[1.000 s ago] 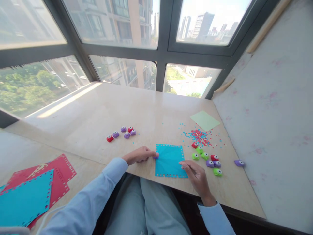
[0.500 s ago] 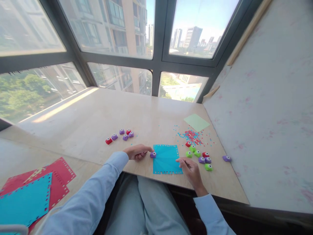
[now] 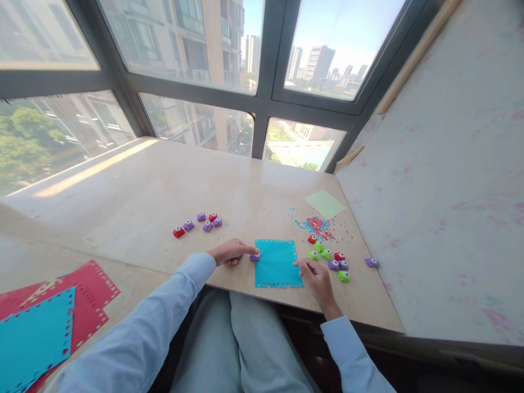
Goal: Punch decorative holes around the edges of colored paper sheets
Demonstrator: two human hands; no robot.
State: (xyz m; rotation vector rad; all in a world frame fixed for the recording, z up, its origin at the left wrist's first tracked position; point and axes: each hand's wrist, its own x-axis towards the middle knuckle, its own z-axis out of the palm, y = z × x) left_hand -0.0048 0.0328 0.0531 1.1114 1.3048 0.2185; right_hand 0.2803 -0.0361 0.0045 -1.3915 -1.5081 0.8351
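Blue sheet: we have the blue paper square lying flat at the near edge of the table, straight ahead of us, its border already ringed with small punched holes.
Left hand: our left hand rests on the table just left of the sheet, fingers drawn together on a small purple punch that sits on the sheet's left edge (pressing or only pinching, we cannot tell).
Right hand: our right hand lies with fingertips on the sheet's right edge, loosely curled and clasping nothing; we judge it pins the paper so it does not slide under the punch.
Sheet and grip: the sheet spans the gap between both hands, touched on opposite edges.
Spare punches: a green, purple and red cluster sits just right of the right hand; another group lies farther left.
Scraps: confetti lies beyond the cluster, near a pale green sheet.
Finished pile: red and blue sheets lie far left.
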